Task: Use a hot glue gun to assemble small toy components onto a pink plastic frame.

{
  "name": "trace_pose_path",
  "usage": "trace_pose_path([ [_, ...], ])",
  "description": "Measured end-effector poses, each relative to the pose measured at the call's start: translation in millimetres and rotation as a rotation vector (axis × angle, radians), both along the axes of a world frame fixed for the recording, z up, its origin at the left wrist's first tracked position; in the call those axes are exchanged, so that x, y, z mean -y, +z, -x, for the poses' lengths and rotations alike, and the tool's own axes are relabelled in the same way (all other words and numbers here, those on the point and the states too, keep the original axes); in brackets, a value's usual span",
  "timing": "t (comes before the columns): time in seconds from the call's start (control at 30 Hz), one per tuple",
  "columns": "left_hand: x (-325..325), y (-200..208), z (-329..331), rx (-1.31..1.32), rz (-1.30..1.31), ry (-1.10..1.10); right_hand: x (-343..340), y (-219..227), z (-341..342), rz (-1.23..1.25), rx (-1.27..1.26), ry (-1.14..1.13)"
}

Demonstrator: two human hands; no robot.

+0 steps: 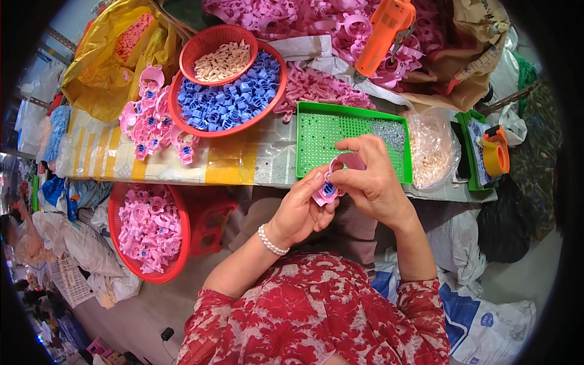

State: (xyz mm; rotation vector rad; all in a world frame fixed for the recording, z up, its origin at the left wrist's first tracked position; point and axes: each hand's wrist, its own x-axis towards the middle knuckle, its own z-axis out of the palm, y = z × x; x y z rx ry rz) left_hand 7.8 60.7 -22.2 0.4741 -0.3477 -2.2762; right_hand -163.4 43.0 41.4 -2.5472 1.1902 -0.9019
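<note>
My left hand (295,214), with a beaded bracelet at the wrist, is closed around the lower end of a pink plastic part (324,198). A small blue plastic piece (329,188) sits in that part. From the right, my right hand (378,185) pinches the same part with thumb and forefinger, its other fingers curled or raised. Both hands are in front of the table edge, by the near side of a green perforated tray (322,131). Tiny silvery pieces (389,135) lie at the tray's right end. My fingertips partly cover the held part.
A red basket of blue pieces (225,100) carries a smaller basket of beige pieces (224,61). Pink parts (148,118) lie left of it. Finished-looking pink parts fill a low red basket (150,228). An orange power tool (384,36) stands behind the tray. A clear bag (433,149) sits right.
</note>
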Motion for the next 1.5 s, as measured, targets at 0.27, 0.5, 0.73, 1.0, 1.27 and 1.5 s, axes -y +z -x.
trace_pose_path([
  [0.27,-1.7,-7.6,-2.3,0.003,0.055,-0.023,2.1,-7.9,3.6,-0.081,0.064,-0.007],
  [0.5,-1.9,0.1,1.6,0.125,0.025,0.020,3.0,-12.2,3.7,-0.107,0.075,0.008],
  [0.73,3.8,2.2,-3.8,0.085,0.074,-0.018,11.3,-8.7,6.3,-0.172,0.084,0.037],
  [1.0,2.2,1.2,-1.6,0.143,0.040,-0.008,9.5,-6.6,1.6,-0.044,-0.052,0.021],
  [1.27,5.7,6.8,-4.0,0.100,0.122,0.035,5.1,6.4,-1.8,-0.069,0.121,0.012],
  [1.5,5.5,2.8,-9.0,0.040,0.109,0.082,0.6,-5.8,-1.1,0.008,0.193,-0.166],
])
